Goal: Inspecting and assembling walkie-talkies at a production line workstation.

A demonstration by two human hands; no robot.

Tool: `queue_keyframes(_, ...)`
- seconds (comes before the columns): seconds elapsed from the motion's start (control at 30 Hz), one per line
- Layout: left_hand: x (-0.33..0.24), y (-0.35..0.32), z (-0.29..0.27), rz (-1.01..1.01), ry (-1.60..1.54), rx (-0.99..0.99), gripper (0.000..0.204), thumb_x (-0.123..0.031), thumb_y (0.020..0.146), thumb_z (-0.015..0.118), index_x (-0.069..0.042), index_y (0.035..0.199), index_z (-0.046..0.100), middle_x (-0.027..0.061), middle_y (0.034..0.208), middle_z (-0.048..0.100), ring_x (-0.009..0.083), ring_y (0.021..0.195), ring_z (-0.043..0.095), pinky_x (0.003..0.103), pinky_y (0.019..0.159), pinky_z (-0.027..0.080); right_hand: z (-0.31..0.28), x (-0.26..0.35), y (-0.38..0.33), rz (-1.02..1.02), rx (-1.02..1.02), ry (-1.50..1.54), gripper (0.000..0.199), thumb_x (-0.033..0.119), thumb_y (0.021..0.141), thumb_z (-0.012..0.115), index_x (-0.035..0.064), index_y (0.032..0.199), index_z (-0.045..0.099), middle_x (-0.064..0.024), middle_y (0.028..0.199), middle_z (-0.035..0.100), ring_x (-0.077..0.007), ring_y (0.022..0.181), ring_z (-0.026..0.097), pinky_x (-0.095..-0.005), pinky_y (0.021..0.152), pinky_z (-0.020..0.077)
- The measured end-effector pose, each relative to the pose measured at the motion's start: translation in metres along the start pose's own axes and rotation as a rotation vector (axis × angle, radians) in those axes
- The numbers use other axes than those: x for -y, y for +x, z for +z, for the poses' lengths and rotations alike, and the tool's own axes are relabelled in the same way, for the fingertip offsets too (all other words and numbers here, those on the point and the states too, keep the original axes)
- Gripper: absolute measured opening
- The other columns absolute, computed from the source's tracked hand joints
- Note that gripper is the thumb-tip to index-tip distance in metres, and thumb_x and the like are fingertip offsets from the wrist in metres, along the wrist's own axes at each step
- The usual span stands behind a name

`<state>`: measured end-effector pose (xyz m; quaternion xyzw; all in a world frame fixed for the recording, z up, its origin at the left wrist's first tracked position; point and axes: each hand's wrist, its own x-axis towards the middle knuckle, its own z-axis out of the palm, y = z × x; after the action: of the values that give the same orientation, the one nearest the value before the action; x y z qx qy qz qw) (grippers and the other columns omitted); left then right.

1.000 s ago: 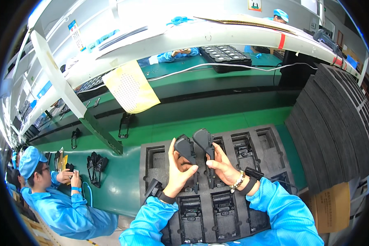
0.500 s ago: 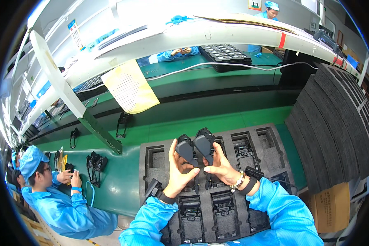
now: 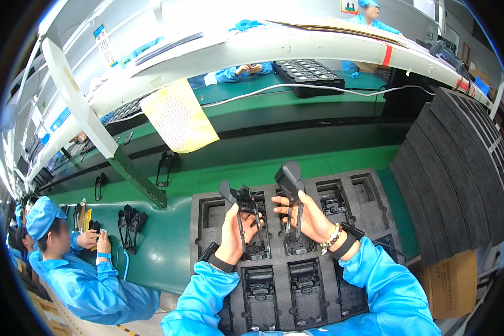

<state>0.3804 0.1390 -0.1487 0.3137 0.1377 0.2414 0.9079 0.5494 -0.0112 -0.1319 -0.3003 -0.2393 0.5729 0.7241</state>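
Note:
My left hand [image 3: 232,238] is closed around a black plastic frame part [image 3: 242,197] with a blocky top and thin legs pointing down. My right hand [image 3: 315,223] grips a second black frame part [image 3: 289,178], whose broad smooth head stands higher, its thin legs running down past the fingers. The two parts are apart, both held upright over a dark grey foam tray [image 3: 280,274]. Beneath and around my hands, several tray pockets hold similar black parts, such as a black housing [image 3: 260,294] near my body. My fingers partly hide the legs of both held parts.
Stacked grey foam trays [image 3: 451,179] rise at the right above a cardboard box [image 3: 453,283]. Loose black frames [image 3: 130,227] lie on the green table [image 3: 162,246] at left, near a seated co-worker [image 3: 89,274]. A white post [image 3: 78,95] and yellow sheet [image 3: 179,115] stand ahead.
The two black parts, earlier side by side with broad faces toward me, have been turned and moved apart. My left hand has lowered slightly; the right one's part has swung upright.

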Motion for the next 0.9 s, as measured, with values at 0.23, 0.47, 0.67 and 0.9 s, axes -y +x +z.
queue_keyframes(0.23,0.002,0.001,-0.003,-0.062,0.231,-0.041,0.051,-0.047,0.094,0.057,-0.008,0.126,0.055,0.0055,0.117,0.061,0.0214,0.101,0.059,0.039,0.087,0.049,0.011,-0.007,-0.005,-0.001,-0.11,-0.238,0.07,0.04,0.098,0.058,0.0113,0.15,0.02,-0.0094,0.132,0.053,-0.0178,0.113,0.058,-0.0318,0.088,0.0465)
queue_keyframes(0.47,0.002,-0.003,0.009,-0.053,0.331,-0.092,0.051,-0.048,0.095,0.055,-0.007,0.125,0.055,0.0048,0.116,0.062,0.019,0.096,0.059,0.036,0.083,0.05,0.007,-0.011,-0.004,0.039,-0.152,-0.267,0.072,0.042,0.099,0.056,0.008,0.151,0.02,-0.0101,0.133,0.053,-0.0196,0.114,0.058,-0.0335,0.091,0.0472)
queue_keyframes(0.67,0.001,-0.002,0.003,-0.065,0.164,-0.013,0.046,-0.048,0.098,0.052,-0.005,0.114,0.056,0.0053,0.094,0.058,0.0059,0.057,0.039,0.018,0.049,0.033,-0.006,-0.002,0.003,-0.001,-0.038,0.016,0.061,0.049,0.103,0.037,0.0021,0.142,0.041,-0.0149,0.137,0.053,-0.0259,0.122,0.056,-0.0394,0.101,0.0485)
queue_keyframes(0.9,-0.001,-0.004,0.015,0.135,0.356,-0.152,0.034,-0.023,0.1,0.057,-0.01,0.13,0.047,-0.0056,0.086,0.05,0.001,0.059,0.036,0.017,0.046,0.028,-0.011,0.013,-0.001,-0.134,-0.125,-0.192,0.039,0.029,0.105,0.044,-0.001,0.129,0.051,-0.0142,0.128,0.059,-0.0268,0.122,0.056,-0.0414,0.103,0.0499)
